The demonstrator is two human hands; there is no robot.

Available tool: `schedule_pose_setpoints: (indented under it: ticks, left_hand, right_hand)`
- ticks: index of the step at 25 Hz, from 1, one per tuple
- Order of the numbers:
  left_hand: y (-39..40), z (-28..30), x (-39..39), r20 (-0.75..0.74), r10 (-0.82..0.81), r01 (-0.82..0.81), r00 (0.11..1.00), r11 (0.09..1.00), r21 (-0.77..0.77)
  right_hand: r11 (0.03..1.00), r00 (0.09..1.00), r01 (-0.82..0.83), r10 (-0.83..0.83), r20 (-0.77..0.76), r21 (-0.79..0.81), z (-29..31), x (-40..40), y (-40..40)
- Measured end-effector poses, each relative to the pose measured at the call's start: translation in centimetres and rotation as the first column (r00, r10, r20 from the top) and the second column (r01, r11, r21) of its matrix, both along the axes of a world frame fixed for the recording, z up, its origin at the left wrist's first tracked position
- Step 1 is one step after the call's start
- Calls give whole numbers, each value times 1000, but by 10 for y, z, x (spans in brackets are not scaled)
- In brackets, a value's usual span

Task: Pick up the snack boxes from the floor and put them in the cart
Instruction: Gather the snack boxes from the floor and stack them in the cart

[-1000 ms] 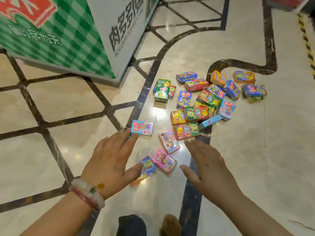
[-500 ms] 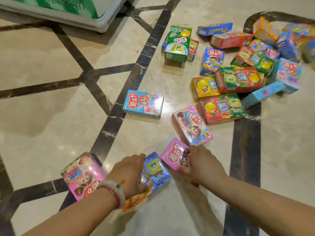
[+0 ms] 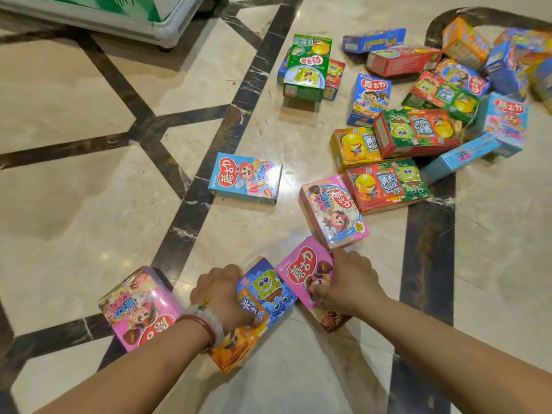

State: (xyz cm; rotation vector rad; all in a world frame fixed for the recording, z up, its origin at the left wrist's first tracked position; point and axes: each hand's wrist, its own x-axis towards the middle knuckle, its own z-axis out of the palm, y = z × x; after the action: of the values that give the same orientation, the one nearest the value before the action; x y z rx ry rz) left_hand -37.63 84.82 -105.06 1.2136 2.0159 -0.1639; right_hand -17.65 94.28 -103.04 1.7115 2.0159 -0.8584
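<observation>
Left hand grips the blue-orange cartoon box; right hand is clamped on the pink box, both down on the floor.

I see a glossy cream marble floor crossed by dark inlaid stripes, with the metal-edged base of a green-printed display stand sitting at the top left corner of my view.

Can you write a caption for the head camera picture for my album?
Left hand grips a blue cartoon box, right hand grips a pink snack box.
</observation>
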Motion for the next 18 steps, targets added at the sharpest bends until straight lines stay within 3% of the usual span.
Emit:
schedule_pose_setpoints:
  ticks: [2, 5, 7, 9, 11, 13, 18]
  left_hand:
    - [4, 4, -5, 125, 123, -129, 984, 991, 41]
    - [19, 24, -16, 294, 265, -290, 918, 956, 43]
    - [29, 52, -23, 446, 378, -425, 812, 905, 6]
    - [35, 94, -28, 619, 438, -527, 652, 849, -46]
    - [33, 149, -26, 714, 465, -568, 524, 815, -114]
    - [34, 213, -20, 719, 469, -567, 513, 814, -126]
    - [55, 400, -8, 756, 420, -587, 502, 807, -58]
  right_hand:
    - [974, 957, 184, -208, -202, -132, 5, 1, 5]
    - [922, 878, 301, -367, -308, -242, 23, 3, 16]
    - [897, 821, 375, -439, -365, -234, 45, 8, 23]
    - [815, 707, 500, -580, -405, -294, 82, 14, 25]
    - [676, 541, 596, -737, -405, -434, 134, 23, 20]
    - [573, 410, 622, -819, -401, -535, 200, 35, 15]
    - [528, 262, 619, -837, -481, -581, 395, 55, 15]
